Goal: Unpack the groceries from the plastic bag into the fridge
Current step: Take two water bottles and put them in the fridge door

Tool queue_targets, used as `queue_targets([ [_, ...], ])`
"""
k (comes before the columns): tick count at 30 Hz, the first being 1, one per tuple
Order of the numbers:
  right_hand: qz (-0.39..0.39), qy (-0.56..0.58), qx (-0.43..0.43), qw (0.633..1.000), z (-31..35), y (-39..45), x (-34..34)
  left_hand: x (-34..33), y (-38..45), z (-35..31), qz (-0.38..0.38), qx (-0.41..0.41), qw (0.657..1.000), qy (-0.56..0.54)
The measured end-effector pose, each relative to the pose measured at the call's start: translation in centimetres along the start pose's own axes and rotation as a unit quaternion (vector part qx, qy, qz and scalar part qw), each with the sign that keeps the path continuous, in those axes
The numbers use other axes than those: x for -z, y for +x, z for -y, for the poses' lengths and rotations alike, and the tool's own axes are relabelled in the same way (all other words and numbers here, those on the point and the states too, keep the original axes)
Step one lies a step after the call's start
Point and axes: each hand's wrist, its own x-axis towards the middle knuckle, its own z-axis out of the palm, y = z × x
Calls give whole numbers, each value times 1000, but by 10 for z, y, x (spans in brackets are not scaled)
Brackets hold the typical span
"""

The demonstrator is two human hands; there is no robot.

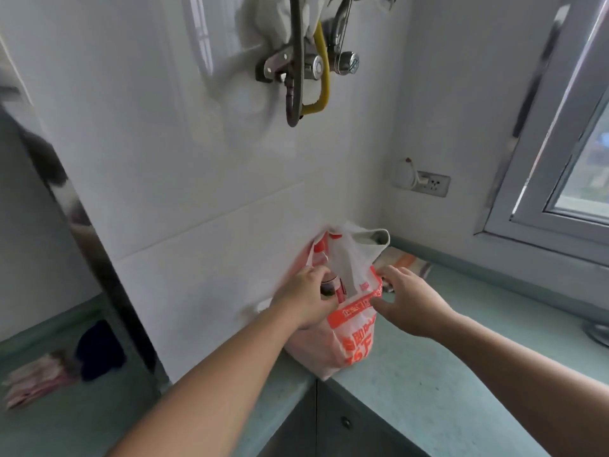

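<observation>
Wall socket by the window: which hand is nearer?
Right. The right hand holds the plastic bag rim below the wall socket; the left hand, gripping a bottle in the bag, is farther left.

White thin plastic carrier bag (349, 328) with orange-red printing: an orange band near the rim carries a row of white Chinese characters, blurred, of which only "企业" can be made out; below it, larger orange characters, creased and illegible. Small dark-red container (102, 285) inside the bag: label unreadable.
</observation>
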Motion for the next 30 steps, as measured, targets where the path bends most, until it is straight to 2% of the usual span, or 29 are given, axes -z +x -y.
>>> queue_targets([
  [5,14,26,-2,1000,-7,68,-17,-25,57,13,18,33,997,-63],
  [9,34,115,-12,993,-16,126,-39,-46,93,13,1,91,989,-120],
  [13,65,196,-37,978,-26,181,-58,-79,145,28,-18,148,984,-94],
  [16,82,221,-65,970,-33,213,-68,-114,182,50,-72,174,979,-83],
  [21,109,253,-101,956,-47,242,-84,-105,187,38,-105,233,941,-223],
  [23,97,258,-110,955,-50,251,-87,-104,193,38,-104,246,929,-258],
  [30,66,289,-101,950,-54,282,-93,-114,216,38,-102,240,948,-181],
])
